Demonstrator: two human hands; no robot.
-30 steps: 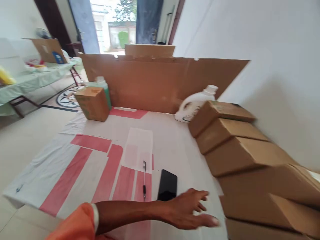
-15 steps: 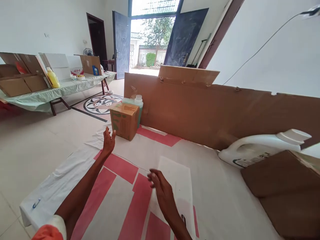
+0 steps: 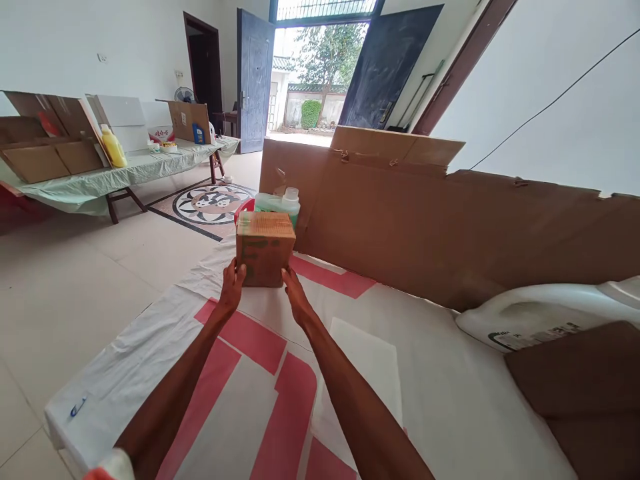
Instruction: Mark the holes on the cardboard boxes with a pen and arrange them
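Note:
A small brown cardboard box with green print stands at the far end of the cloth-covered table. On its lower left side my left hand grips it, thumb toward me. My right hand holds the lower right corner with the fingers along that side, partly hidden. Right behind the box is a jug of green liquid with a white cap, and a bit of something red shows beside it. Below my right forearm lies a white translucent sheet.
A long cardboard panel stands along the table's far right side. At the right are a large white jug and a bigger cardboard box. A blue safety pin sits at the cloth's left corner. Another table with boxes and bottles stands beyond.
My right hand has moved forward from above the white sheet to the box's right side. My left hand has come against its left side. The box now faces me more squarely.

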